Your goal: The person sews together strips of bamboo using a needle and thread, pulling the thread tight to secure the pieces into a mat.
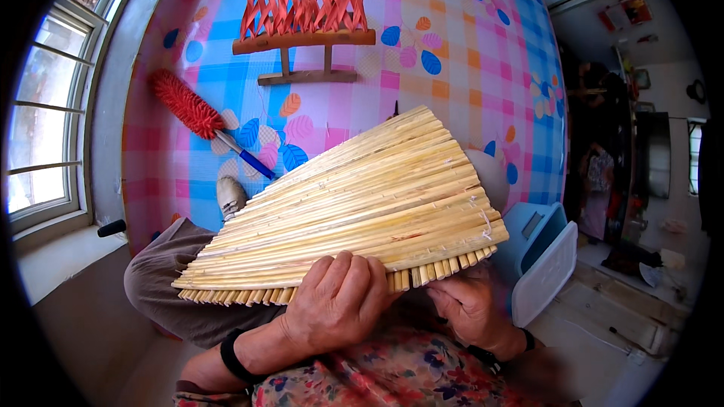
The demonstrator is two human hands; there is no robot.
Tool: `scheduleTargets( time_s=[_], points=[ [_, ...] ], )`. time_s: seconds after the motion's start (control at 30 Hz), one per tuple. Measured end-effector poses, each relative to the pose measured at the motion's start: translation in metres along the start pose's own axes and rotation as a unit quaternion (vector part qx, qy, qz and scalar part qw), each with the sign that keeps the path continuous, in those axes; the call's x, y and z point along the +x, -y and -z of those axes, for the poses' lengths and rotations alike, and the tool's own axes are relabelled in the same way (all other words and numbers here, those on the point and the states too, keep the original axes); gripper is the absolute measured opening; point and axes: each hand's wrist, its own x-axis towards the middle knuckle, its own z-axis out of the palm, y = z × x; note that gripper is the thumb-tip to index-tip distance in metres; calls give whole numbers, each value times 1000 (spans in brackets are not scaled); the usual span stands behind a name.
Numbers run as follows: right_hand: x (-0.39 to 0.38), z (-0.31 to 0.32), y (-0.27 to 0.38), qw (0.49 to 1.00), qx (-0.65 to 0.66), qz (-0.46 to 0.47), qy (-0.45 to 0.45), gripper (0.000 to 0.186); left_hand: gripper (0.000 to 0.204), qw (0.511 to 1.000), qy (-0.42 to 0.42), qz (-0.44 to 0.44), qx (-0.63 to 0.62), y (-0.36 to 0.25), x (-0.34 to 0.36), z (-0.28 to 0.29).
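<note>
A stiff mat of pale yellow plant stalks [347,203], laid side by side in two layers, rests tilted across my lap. White thread ends stick out near its right corner. Along the near edge, the cut ends of the under layer show in a row. My left hand [335,298] grips that edge at the middle, fingers curled over the top. Close under the right part of the same edge is my right hand [471,305], its thumb and fingers drawn together against the stalk ends. Whatever lies between those fingers is hidden.
A wooden frame wound with red strips [305,4] stands on the checked, leaf-patterned sheet [430,15]. A red fluffy duster [185,102] with a blue handle lies to its left. At the right is a blue plastic box [532,237] beside a whitish lid [547,275]. A barred window [49,105] is at left.
</note>
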Motion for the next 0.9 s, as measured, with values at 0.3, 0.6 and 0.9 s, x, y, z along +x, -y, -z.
scheduleTargets(
  time_s=[0.3,0.6,0.9],
  points=[
    [-5,1,6,998,-56,22,1,12,35,999,14,-39,-6,3,3,2],
    [5,5,-7,993,-66,100,-5,15,35,999,18,-28,-3,1,3,-1],
    [7,-11,-4,996,-14,26,-86,17,32,1000,28,-6,-4,-1,9,1]
  ],
)
